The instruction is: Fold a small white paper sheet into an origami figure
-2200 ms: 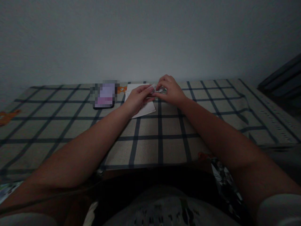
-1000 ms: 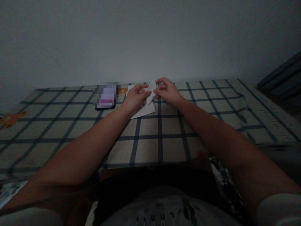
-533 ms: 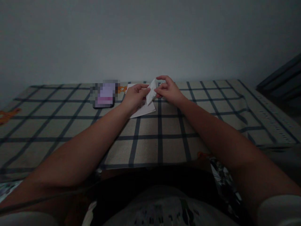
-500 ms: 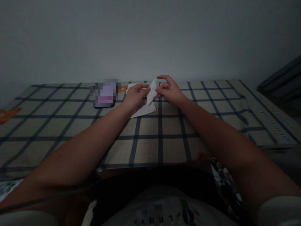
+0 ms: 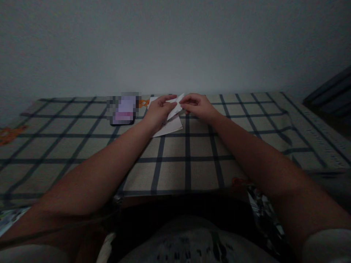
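Note:
A small folded white paper (image 5: 173,110) is held up between my two hands over the table. My left hand (image 5: 159,111) pinches its left side with thumb and fingers. At its right edge, my right hand (image 5: 197,106) grips it between thumb and curled index finger. Beneath the hands lie white paper sheets (image 5: 171,127), partly covered by my left hand and wrist. The fold details are too dim to make out.
A phone (image 5: 123,109) with a blurred, lit screen lies left of my hands. A checked tablecloth (image 5: 172,175) with orange bear prints covers the table, which meets a plain wall (image 5: 175,47). A dark slatted object (image 5: 331,87) stands at the far right.
The folded paper has tilted from nearly upright to a flatter slant. My right index finger, raised before, has curled down onto the paper's edge. My left hand has barely moved.

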Tool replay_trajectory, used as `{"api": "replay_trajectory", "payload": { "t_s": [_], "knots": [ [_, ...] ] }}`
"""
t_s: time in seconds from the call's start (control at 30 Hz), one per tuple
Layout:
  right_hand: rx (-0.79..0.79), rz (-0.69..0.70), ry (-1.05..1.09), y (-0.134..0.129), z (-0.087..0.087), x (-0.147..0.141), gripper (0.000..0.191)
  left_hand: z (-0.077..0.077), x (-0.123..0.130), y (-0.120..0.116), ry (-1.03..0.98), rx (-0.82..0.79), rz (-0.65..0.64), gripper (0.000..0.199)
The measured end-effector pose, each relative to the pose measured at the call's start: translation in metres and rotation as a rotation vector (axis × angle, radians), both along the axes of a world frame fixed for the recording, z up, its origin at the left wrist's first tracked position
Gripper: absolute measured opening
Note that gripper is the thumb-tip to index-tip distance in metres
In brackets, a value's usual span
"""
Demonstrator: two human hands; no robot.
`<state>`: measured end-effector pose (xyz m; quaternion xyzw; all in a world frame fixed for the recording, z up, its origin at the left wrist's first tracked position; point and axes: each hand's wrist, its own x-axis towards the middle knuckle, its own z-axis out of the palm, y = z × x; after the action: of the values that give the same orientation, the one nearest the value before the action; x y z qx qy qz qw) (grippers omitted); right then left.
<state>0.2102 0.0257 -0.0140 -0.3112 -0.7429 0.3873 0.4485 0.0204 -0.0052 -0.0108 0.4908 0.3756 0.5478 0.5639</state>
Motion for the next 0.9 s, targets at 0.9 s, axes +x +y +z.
{"api": "replay_trajectory", "payload": {
  "t_s": [0.9],
  "knots": [
    [0.083,0.067,-0.211,0.001,0.003,0.014,0.03,-0.001,0.0,-0.001,0.075,0.013,-0.003,0.053]
  ]
}}
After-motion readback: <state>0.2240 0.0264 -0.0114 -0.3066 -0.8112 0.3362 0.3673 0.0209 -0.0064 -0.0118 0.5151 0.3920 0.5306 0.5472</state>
